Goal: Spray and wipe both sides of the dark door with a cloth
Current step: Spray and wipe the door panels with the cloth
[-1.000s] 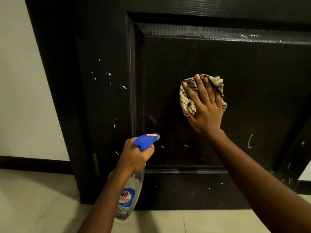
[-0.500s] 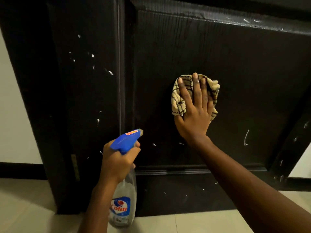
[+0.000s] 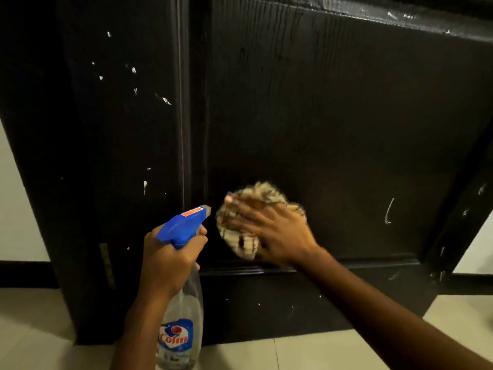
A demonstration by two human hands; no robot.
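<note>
The dark door (image 3: 333, 116) fills the view, with white paint flecks on its left stile and lower rail. My right hand (image 3: 277, 231) presses a crumpled beige patterned cloth (image 3: 258, 193) flat against the lower left of the recessed panel; both are motion-blurred. My left hand (image 3: 168, 260) grips the neck of a clear spray bottle (image 3: 181, 337) with a blue trigger head (image 3: 184, 225), its nozzle pointing at the door just left of the cloth.
A pale tiled floor (image 3: 320, 351) runs under the door. White wall (image 3: 16, 209) with a dark skirting board lies to the left, and another strip of white wall (image 3: 474, 252) shows at the far right. A brass hinge (image 3: 106, 265) sits on the door's left edge.
My right hand has swept the cloth down and to the left across the panel, close to the bottle's nozzle. The view has moved closer to the door's lower part.
</note>
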